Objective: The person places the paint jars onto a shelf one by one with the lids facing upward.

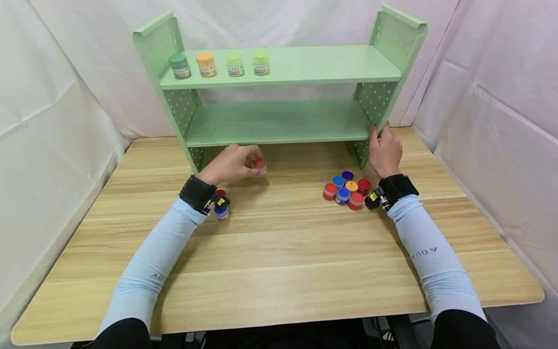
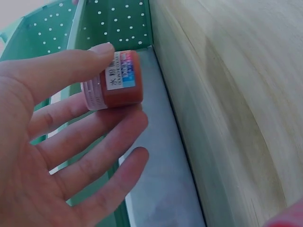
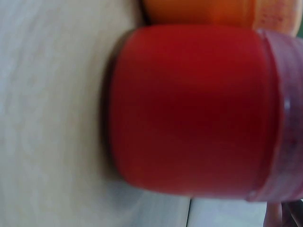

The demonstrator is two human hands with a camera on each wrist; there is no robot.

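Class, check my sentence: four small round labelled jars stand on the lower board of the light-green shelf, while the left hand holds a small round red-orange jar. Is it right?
The board is wrong: the four small round labelled jars stand on the upper board of the light-green shelf, as the head view shows. The left hand does hold the small round red-orange jar.

Black wristbands cap pale blue sleeves bearing dark lettering.

"AQUA" marks the pale-blue fabric right sleeve, partial lettering the matching left sleeve; the characters "水粉" lead the white-and-blue rectangular label on a red-orange cylindrical plastic jar
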